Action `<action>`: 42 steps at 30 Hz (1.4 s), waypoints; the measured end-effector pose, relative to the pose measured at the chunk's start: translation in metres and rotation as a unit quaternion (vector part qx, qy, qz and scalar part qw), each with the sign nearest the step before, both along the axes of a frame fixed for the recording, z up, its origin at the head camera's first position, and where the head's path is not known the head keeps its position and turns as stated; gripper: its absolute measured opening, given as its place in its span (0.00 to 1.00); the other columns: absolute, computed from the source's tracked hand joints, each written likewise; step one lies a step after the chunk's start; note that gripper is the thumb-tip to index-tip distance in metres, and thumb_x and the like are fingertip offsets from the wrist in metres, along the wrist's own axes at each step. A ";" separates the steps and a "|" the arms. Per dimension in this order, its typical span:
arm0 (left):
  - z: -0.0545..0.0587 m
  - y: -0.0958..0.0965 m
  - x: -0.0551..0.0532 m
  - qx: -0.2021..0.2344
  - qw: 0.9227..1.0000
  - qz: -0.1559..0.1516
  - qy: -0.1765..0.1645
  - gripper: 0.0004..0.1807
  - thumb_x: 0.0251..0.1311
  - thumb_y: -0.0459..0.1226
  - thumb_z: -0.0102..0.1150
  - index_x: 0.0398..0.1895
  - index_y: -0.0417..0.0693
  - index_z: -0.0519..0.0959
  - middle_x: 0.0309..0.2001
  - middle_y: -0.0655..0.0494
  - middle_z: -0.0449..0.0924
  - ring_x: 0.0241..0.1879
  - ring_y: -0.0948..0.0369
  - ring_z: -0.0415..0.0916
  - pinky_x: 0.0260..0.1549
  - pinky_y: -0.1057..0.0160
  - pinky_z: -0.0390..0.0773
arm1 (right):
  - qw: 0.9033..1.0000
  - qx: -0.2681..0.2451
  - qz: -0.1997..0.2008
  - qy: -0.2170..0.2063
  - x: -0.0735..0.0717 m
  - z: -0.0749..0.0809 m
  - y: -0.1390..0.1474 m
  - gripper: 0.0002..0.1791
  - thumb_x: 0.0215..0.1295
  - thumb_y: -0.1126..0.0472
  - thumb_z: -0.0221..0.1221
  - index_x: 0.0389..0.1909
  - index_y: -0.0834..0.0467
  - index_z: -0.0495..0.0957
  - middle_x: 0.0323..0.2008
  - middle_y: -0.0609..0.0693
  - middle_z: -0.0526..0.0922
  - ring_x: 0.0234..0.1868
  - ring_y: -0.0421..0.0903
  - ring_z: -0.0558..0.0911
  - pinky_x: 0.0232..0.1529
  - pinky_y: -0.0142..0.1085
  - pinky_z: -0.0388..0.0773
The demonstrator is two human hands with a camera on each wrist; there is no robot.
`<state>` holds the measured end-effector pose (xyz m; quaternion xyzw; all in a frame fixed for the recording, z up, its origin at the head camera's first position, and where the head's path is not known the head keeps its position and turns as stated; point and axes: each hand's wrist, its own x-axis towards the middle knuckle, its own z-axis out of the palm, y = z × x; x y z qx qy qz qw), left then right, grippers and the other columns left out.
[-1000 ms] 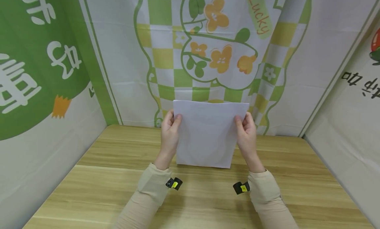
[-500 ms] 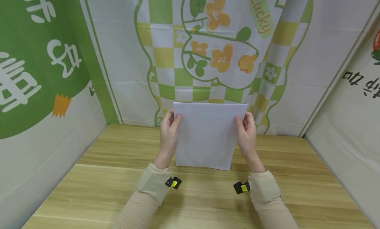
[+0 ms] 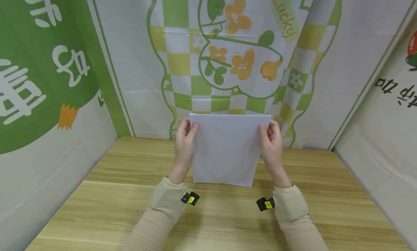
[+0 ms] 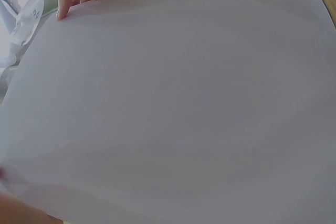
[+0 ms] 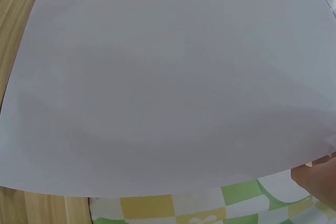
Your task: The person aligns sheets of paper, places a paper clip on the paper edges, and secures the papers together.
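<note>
A plain white sheet of paper (image 3: 226,149) is held up in front of the person, its face towards the head camera. My left hand (image 3: 185,142) pinches its left edge near the upper corner, thumb on the near face. On the opposite side my right hand (image 3: 272,144) grips the right edge at about the same height, thumb likewise in front. Most of the other fingers are hidden behind the sheet. In the left wrist view the paper (image 4: 173,98) fills nearly everything, as it does (image 5: 157,87) in the right wrist view.
Beneath the hands lies a wood-grain table (image 3: 228,222). A checkered, flowered curtain (image 3: 177,63) hangs at its far edge, with printed cloth walls (image 3: 374,135) at both sides. Each wrist carries a small black mount with a yellow mark (image 3: 191,199).
The paper's top edge has come down slightly and its wavy line has straightened. Both hands have shifted a little higher, bringing the thumbs closer to that edge.
</note>
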<state>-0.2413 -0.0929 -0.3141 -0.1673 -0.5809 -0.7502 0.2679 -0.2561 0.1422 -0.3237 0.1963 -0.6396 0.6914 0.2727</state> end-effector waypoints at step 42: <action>0.015 0.003 0.007 0.000 1.000 0.004 0.012 0.11 0.69 0.30 0.43 0.48 0.30 0.70 0.37 0.58 0.73 0.38 0.64 0.68 0.40 0.69 0.68 | 0.999 -0.007 -0.004 0.035 0.002 0.016 -0.007 0.05 0.72 0.62 0.48 0.44 0.58 0.68 0.37 0.46 0.74 0.40 0.40 0.75 0.40 0.28 0.71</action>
